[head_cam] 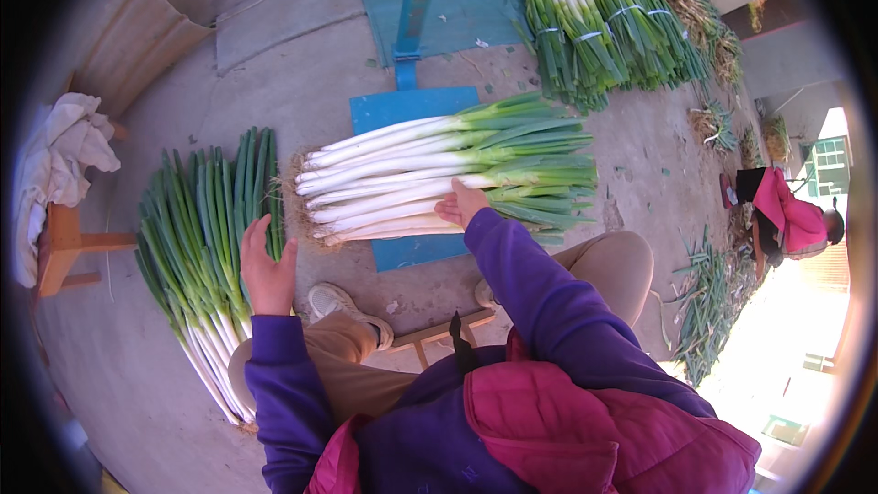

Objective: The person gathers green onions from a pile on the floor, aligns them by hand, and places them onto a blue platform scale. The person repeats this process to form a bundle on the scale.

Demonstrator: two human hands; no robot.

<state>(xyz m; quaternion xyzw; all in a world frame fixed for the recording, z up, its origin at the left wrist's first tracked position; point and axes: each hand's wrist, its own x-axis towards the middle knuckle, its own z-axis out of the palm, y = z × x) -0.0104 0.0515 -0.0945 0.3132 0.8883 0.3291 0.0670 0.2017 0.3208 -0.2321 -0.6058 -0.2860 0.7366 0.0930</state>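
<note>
A pile of Welsh onions (384, 178) lies across a blue metal platform (411, 257), apparently a platform scale's, with roots left and green leaves right. My right hand (463, 204) is at the near side of this pile, over the white stalks, with thumb and fingers apart. Whether it touches them is unclear. My left hand (269, 267) is raised with fingers spread, holding nothing. Behind and beside it, a second heap of Welsh onions (199, 219) lies on the ground, leaves pointing away and white ends towards me.
A blue post (417, 7) rises behind the platform. Tied onion bundles (603, 20) lie at the far right. Cloth (68, 144) covers part of a wooden stool (65, 247) at left. Loose leaves (706, 309) litter the right, near another person (789, 213). Wooden bars (439, 333) show below my knees.
</note>
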